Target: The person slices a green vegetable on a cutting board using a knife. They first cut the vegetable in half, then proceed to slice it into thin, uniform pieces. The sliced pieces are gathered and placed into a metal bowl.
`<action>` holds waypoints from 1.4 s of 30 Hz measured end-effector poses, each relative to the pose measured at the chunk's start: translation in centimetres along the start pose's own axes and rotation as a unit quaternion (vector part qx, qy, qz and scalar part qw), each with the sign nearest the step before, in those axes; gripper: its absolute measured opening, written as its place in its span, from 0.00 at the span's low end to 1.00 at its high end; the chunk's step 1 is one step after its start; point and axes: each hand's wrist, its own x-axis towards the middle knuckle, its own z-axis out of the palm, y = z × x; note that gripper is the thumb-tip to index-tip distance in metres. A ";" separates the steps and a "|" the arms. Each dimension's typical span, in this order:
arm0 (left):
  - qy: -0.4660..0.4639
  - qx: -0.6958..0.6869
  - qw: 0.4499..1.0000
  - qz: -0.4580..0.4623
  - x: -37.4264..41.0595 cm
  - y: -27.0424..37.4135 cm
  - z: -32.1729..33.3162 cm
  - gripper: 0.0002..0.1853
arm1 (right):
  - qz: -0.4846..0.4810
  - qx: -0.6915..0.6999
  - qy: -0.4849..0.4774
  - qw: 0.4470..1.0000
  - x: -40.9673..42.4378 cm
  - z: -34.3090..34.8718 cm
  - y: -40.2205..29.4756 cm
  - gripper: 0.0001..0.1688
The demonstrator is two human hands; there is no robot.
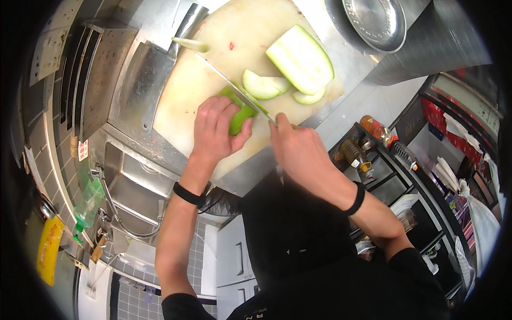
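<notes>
My left hand [216, 130] presses a piece of green-skinned gourd [242, 120] on the pale cutting board [176, 120], fingers curled over it. In my right hand [300, 154] is a knife, its handle hidden in the grip. The narrow knife blade [244, 97] runs along the green piece, just beyond my left fingers, and a strip of green shows on its far side. Farther right lies a large cut gourd piece [300, 60], pale face up. Next to it are a gourd wedge [262, 85] and a smaller slice [311, 97]. A thin gourd sliver [190, 44] lies near the board's far left edge.
A cleaver [140, 80] lies left of the board, its handle pointing away. A metal basin [376, 24] is at the far right. Left are a steel sink [132, 160] and a grimy metal box [106, 68]. Oil bottles [354, 154] stand on a rack at right.
</notes>
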 end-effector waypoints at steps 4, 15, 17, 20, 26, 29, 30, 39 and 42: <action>-0.009 0.005 1.000 0.008 -0.1 -0.1 0.2 0.26 | 0.010 0.007 0.001 1.000 -2.8 -2.1 -0.6 0.12; -0.008 0.033 0.999 -0.002 -0.5 0.2 0.1 0.26 | 0.023 -0.012 -0.041 0.999 -6.4 -3.5 -2.3 0.12; -0.007 0.034 0.999 -0.002 -0.5 0.2 0.2 0.27 | 0.025 -0.016 -0.050 0.998 -6.4 -3.6 -2.3 0.12; -0.011 0.033 0.999 0.001 -0.4 0.2 0.2 0.27 | 0.027 -0.012 -0.054 0.998 -6.5 -3.9 -2.5 0.12; -0.024 0.038 0.999 -0.001 -1.0 0.0 0.0 0.29 | 0.024 -0.025 -0.067 0.997 -6.9 -4.4 -3.0 0.11; -0.024 0.036 0.999 0.001 -1.0 -0.1 0.0 0.29 | 0.019 -0.030 -0.068 0.997 -7.0 -4.7 -2.9 0.11; -0.025 0.037 0.999 0.001 -1.0 -0.1 0.0 0.29 | 0.016 -0.031 -0.071 0.997 -7.0 -4.7 -2.8 0.11; -0.022 0.040 0.999 0.000 -0.9 -0.2 0.2 0.29 | 0.040 -0.022 -0.085 0.995 -7.2 -4.5 -2.4 0.11; -0.026 0.044 0.999 -0.006 -1.1 -0.1 0.1 0.30 | 0.022 -0.030 -0.078 0.996 -6.8 -3.9 -2.1 0.10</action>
